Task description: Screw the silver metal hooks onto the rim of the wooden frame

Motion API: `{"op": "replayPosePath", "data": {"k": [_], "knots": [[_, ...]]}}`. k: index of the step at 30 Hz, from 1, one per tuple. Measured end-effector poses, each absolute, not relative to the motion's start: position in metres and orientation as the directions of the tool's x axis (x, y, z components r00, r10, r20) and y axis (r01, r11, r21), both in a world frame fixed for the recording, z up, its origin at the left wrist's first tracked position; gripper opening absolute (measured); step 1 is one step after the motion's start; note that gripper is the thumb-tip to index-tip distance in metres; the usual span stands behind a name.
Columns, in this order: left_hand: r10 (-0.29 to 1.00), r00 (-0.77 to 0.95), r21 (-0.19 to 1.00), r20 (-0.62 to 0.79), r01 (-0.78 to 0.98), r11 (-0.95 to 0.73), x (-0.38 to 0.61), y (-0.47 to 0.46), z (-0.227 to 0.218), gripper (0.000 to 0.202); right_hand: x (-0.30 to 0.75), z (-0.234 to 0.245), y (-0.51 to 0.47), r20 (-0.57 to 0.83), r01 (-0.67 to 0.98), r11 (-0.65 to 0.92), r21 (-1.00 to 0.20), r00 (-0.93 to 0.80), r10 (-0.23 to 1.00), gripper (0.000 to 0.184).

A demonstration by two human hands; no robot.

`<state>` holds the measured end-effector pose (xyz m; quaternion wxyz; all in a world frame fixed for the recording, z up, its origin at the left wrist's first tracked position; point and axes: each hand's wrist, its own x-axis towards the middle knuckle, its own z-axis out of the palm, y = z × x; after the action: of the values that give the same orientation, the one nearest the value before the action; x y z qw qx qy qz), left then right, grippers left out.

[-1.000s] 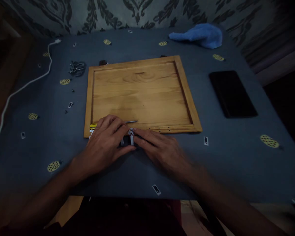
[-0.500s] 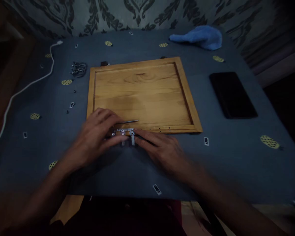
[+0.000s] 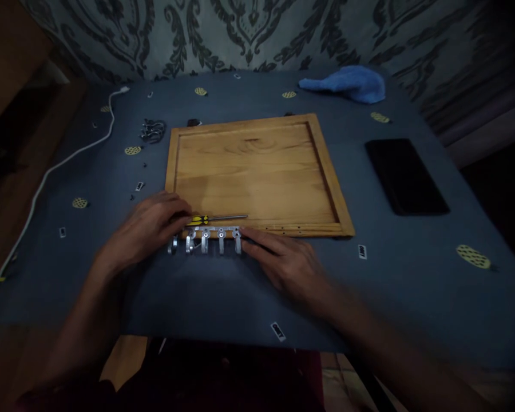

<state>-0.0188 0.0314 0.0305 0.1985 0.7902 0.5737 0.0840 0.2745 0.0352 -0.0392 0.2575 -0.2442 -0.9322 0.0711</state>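
A shallow wooden tray-like board [image 3: 326, 171] lies on the blue table. Along its near rim sits a row of several metal hooks [image 3: 206, 240] fixed with screws. A yellow-handled screwdriver [image 3: 214, 218] rests just inside that rim. My left hand [image 3: 148, 229] lies curled at the left end of the hook row, its fingertips touching the screwdriver handle. My right hand [image 3: 283, 260] lies flat on the table with fingers stretched, its fingertips touching the rightmost hook.
A black phone [image 3: 405, 176] lies right of the board, a blue cloth [image 3: 347, 83] at the back right. A pile of spare metal hooks [image 3: 151, 130] and a white cable [image 3: 47, 171] are at the left. Small screws and stickers dot the tablecloth.
My left hand slid leftward, uncovering the row of hooks and the screwdriver handle. My right hand stayed by the right end. The camera tilted slightly.
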Motion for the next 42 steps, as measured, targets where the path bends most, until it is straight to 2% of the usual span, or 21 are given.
{"op": "replayPosePath", "data": {"k": [10,18,23,33,38,42], "knots": [[0.925,0.345,0.432,-0.162,0.867,-0.247,-0.027,0.033,0.026,0.029,0.275,-0.039,0.036,0.381,0.441,0.863,-0.246,-0.775,0.505,0.041],[0.958,0.284,0.42,-0.043,0.875,-0.24,-0.013,0.047,0.019,0.015,0.275,-0.038,0.036,0.334,0.451,0.848,-0.28,-0.782,0.526,0.045],[0.978,0.206,0.408,0.02,0.892,-0.196,-0.005,0.063,0.01,0.013,0.274,-0.035,0.037,0.34,0.449,0.843,-0.296,-0.775,0.532,0.049],[0.985,0.095,0.437,0.145,0.887,-0.15,0.009,0.08,-0.012,0.012,0.273,-0.039,0.039,0.39,0.45,0.858,-0.248,-0.764,0.513,0.051],[0.985,0.053,0.47,0.164,0.874,-0.125,0.006,0.078,-0.007,0.016,0.274,-0.041,0.04,0.431,0.427,0.875,-0.228,-0.761,0.484,0.051],[0.981,-0.059,0.457,0.183,0.889,-0.032,-0.021,0.077,0.002,0.019,0.275,-0.045,0.042,0.469,0.427,0.889,-0.166,-0.759,0.452,0.048]]}}
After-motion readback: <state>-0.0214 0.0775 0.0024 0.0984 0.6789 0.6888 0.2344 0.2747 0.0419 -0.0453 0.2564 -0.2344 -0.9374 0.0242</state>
